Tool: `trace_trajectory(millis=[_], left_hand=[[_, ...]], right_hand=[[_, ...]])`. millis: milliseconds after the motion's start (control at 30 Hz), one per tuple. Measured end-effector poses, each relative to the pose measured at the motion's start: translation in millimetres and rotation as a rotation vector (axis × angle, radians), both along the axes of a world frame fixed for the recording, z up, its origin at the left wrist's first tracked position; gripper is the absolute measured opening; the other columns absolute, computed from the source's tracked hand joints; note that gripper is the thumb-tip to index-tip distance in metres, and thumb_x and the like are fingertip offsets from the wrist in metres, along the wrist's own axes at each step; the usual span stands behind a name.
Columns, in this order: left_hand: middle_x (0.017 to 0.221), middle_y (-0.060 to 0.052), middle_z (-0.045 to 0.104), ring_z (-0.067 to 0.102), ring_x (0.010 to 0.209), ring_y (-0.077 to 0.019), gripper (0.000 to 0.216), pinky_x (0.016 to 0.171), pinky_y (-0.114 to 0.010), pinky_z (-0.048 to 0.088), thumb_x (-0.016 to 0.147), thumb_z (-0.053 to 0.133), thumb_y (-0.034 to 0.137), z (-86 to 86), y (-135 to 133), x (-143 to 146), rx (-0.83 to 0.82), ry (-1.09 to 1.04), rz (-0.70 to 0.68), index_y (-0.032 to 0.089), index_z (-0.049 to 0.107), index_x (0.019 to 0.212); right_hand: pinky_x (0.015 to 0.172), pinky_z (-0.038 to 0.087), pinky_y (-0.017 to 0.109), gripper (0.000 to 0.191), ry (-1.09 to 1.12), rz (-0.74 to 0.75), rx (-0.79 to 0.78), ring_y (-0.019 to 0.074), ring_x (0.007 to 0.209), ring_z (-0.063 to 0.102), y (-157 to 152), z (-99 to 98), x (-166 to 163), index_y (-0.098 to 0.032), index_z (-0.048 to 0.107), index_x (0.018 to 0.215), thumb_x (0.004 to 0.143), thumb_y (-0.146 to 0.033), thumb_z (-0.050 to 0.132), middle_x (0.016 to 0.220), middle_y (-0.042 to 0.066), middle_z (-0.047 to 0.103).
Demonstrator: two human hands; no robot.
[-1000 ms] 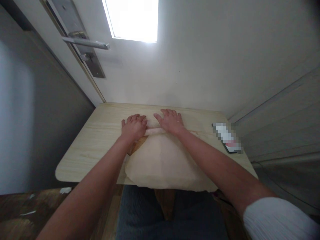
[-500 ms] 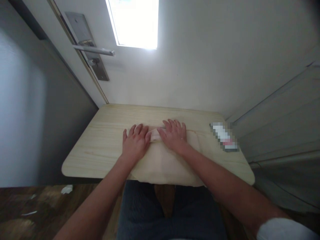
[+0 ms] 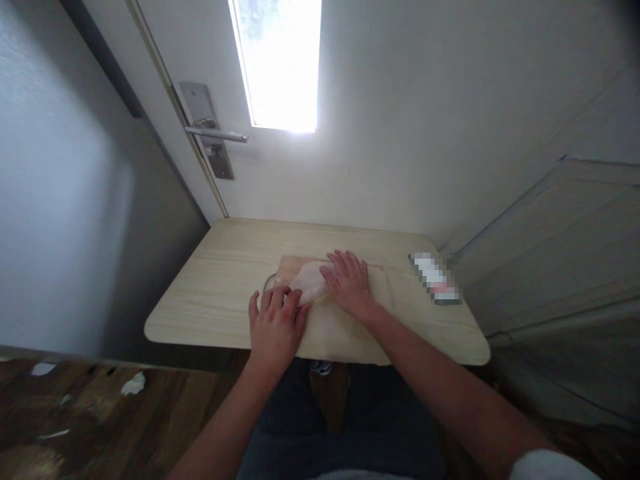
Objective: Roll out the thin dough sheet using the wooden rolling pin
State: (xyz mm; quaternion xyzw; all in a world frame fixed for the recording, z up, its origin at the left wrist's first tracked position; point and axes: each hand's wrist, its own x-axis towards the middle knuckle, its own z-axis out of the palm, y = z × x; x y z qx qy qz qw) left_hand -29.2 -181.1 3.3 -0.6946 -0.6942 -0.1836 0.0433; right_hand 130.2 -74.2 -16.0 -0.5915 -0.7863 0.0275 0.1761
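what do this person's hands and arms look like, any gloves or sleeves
The left hand and the right hand are both without gloves. The left forearm is bare as far as it shows, with no sleeve in view. The right forearm is bare too, up to a plain whitish sleeve at the bottom edge.

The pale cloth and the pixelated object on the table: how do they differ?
The pale cloth is mostly beige; the pixelated object shows white and pink patches and a dark edge. The cloth is larger than the object. The left hand and right hand rest on the cloth; neither touches the object. Cloth and object both lie on the wood-grained table.
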Motion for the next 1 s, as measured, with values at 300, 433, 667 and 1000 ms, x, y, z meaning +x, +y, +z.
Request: trace_trajectory(millis=[300,433,667,1000], left_hand=[[0.145,-0.011,0.054,0.045,0.135,-0.0324,0.049,0.117,-0.062,0.018,0.099,0.036,0.043,-20.0,-22,9,-0.010,-0.059,0.127,0.026,0.049,0.143],[0.156,-0.009,0.040,0.035,0.144,-0.0318,0.058,0.118,-0.063,0.012,0.098,0.036,0.049,-23.4,-18,4,-0.029,-0.057,0.098,0.026,0.034,0.152],[0.152,-0.011,0.047,0.036,0.143,-0.0334,0.058,0.117,-0.064,0.016,0.099,0.036,0.050,-20.0,3,-16,-0.002,-0.013,0.119,0.019,0.044,0.147],[0.150,-0.009,0.050,0.040,0.140,-0.0334,0.053,0.114,-0.065,0.023,0.100,0.035,0.049,-21.0,21,-38,-0.061,0.020,0.125,0.022,0.049,0.143]], right_hand=[[0.117,0.014,0.058,0.055,-0.096,0.109,-0.039,0.0301,0.145,0.027,30,1.8,-38,-0.029,0.047,0.145,0.102,-0.057,0.027,0.155,0.005,0.041],[0.116,0.014,0.059,0.056,-0.115,0.113,-0.041,0.0309,0.144,0.029,37,2.5,-47,-0.030,0.046,0.146,0.101,-0.058,0.027,0.154,0.006,0.042],[0.113,0.020,0.057,0.061,-0.094,0.109,-0.029,0.0323,0.137,0.037,60,5.0,-73,-0.026,0.052,0.141,0.099,-0.064,0.029,0.148,0.009,0.050],[0.109,0.022,0.054,0.068,-0.020,0.102,0.011,0.0306,0.125,0.048,81,3.7,-99,-0.019,0.059,0.130,0.098,-0.068,0.025,0.131,0.015,0.062]])
